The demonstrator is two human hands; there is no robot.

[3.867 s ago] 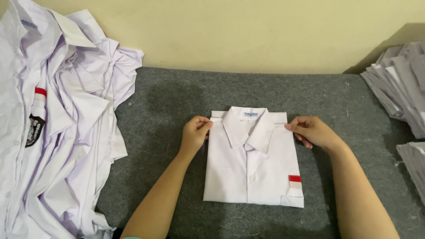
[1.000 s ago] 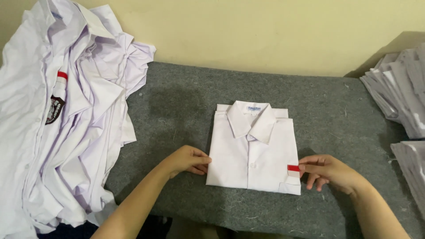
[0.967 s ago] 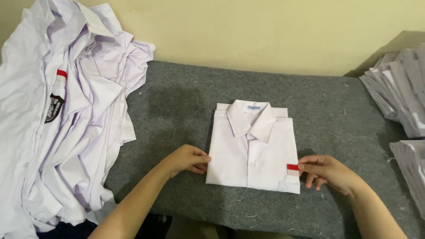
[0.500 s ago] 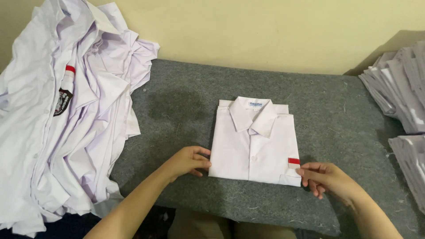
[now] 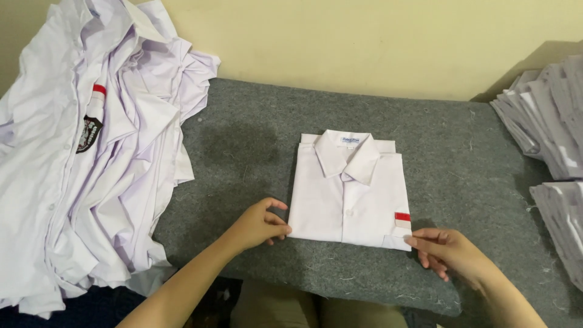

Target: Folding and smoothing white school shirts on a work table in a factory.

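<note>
A folded white shirt [image 5: 346,188] lies collar-up in the middle of the grey felt table [image 5: 255,127]. It has a small red and white patch on its lower right pocket. My left hand [image 5: 258,223] pinches the shirt's lower left corner. My right hand [image 5: 446,250] holds the lower right corner, just under the patch. Both forearms come in from the near edge.
A big heap of unfolded white shirts [image 5: 85,152] covers the left side, one showing a dark badge. Stacks of folded white shirts [image 5: 555,121] stand at the right edge, a second stack [image 5: 562,225] below. A pale wall runs behind the table.
Both hands went from the shirt's collar corners down to its bottom corners. Over the last second they hold there while the view drifts slightly.
</note>
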